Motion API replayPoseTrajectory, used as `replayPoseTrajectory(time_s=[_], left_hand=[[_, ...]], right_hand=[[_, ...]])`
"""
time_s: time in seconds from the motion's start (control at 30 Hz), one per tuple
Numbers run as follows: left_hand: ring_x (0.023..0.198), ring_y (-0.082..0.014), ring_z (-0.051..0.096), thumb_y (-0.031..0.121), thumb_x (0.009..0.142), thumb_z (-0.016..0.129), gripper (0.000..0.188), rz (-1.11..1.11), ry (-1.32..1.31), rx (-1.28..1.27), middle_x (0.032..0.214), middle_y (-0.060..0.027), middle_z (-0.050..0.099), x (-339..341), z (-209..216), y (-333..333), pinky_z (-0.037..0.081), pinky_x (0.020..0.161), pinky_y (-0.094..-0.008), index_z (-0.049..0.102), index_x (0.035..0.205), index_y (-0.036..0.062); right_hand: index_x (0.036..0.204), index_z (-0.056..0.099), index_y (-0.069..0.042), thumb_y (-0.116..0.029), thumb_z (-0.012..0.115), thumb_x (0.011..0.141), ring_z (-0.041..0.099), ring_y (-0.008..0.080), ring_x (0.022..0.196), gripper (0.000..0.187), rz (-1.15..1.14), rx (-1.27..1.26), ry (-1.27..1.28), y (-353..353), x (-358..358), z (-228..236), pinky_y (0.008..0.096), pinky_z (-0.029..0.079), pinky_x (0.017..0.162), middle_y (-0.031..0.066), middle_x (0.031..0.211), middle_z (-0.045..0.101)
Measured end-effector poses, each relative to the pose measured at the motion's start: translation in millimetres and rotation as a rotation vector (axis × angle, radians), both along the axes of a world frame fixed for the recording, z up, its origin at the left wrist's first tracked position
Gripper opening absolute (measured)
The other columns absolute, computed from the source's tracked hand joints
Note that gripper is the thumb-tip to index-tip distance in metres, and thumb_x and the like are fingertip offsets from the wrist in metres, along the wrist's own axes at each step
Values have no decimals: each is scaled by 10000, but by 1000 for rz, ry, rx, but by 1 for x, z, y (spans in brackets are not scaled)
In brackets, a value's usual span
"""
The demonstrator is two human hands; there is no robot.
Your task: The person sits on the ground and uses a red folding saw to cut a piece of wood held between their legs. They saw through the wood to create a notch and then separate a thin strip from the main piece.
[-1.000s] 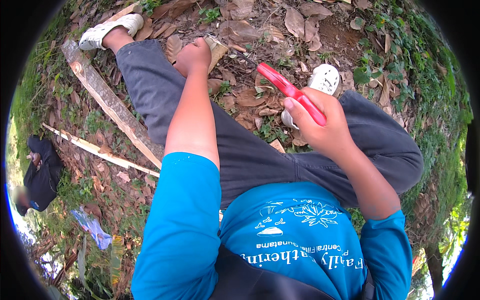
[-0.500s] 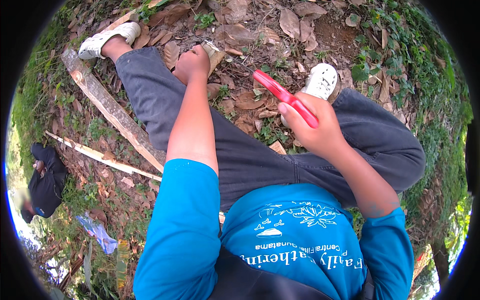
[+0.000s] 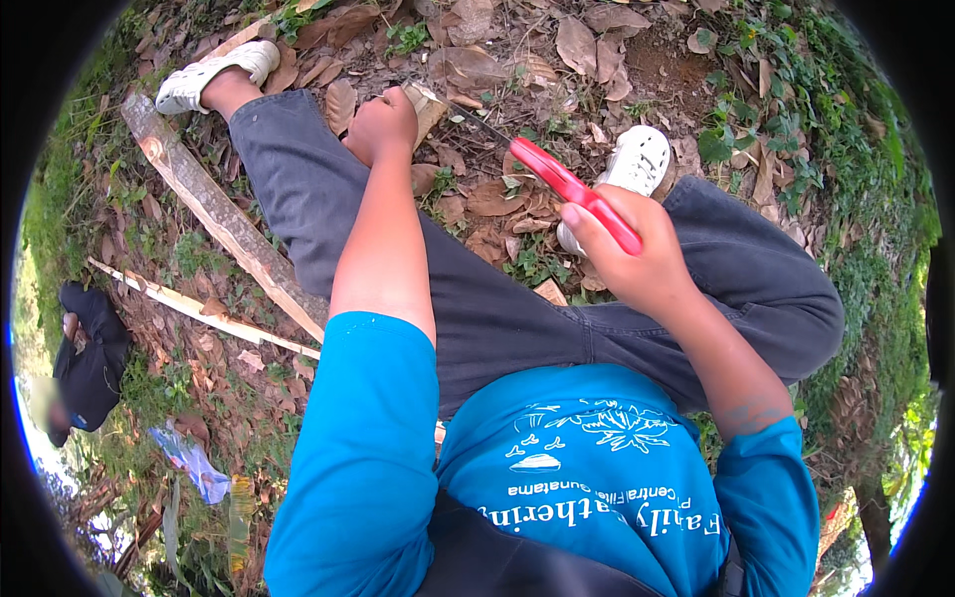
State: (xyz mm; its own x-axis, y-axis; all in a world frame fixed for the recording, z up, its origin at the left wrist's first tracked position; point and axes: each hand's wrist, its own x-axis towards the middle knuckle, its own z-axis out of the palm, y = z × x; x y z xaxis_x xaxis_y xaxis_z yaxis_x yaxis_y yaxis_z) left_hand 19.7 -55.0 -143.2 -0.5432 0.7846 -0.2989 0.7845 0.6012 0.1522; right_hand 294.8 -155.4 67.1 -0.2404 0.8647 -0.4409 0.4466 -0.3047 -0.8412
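Observation:
My right hand (image 3: 637, 249) is wrapped round the red handle of a handsaw (image 3: 567, 184). Its thin dark blade runs up and left toward a pale piece of wood (image 3: 428, 111). Closed on that wood is my left hand (image 3: 384, 126), beyond my outstretched left leg. The wood's far end is cut and light in colour; the rest lies behind my fingers. The blade's tip reaches the cut end, though the exact contact is too small to make out.
A long bark-covered log (image 3: 214, 209) lies left of my leg, with a split pale stick (image 3: 199, 310) nearby. White clogs (image 3: 637, 164) are on my feet. Dry leaves cover the ground. At the far left sits another person (image 3: 95, 358) in dark clothes, near a plastic bag (image 3: 199, 468).
My right hand and the saw have shifted slightly right and toward me. The left hand stays on the wood.

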Motion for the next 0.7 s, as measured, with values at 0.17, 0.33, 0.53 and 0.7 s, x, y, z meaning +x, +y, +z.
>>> replayPoseTrajectory(time_s=[0.17, 0.33, 0.53, 0.7], left_hand=[[1074, -393, 706, 429, 958, 299, 628, -14, 28, 35, 1103, -199, 759, 4, -4, 2, 498, 937, -520, 805, 1046, 66], [1048, -396, 709, 429, 953, 317, 612, -1, 24, 48, 1093, -189, 762, -1, -8, 5, 485, 933, -532, 811, 1025, 76], [1026, -368, 706, 419, 947, 345, 588, 6, 10, 64, 1095, -169, 764, -3, -11, 2, 454, 926, -543, 818, 985, 73], [978, -354, 703, 401, 952, 360, 567, -17, 77, 131, 1063, -145, 769, -1, -22, -3, 450, 874, -534, 813, 947, 61]], right_hand=[[707, 556, -27, -273, 706, 970, 494, 258, 510, 390, 45, -9, -30, 6, -4, 15, 414, 406, 530, 102, 589, 536], [731, 596, -24, -312, 692, 953, 555, 361, 553, 376, 3, 162, -52, 33, -72, -65, 444, 451, 562, 174, 613, 585], [721, 584, -38, -273, 719, 972, 481, 170, 506, 370, 0, 25, -28, -1, -14, -17, 368, 388, 511, 81, 568, 520], [719, 583, -42, -234, 718, 969, 485, 173, 492, 344, 40, 52, -23, -2, -10, 0, 357, 385, 504, 83, 568, 518]])
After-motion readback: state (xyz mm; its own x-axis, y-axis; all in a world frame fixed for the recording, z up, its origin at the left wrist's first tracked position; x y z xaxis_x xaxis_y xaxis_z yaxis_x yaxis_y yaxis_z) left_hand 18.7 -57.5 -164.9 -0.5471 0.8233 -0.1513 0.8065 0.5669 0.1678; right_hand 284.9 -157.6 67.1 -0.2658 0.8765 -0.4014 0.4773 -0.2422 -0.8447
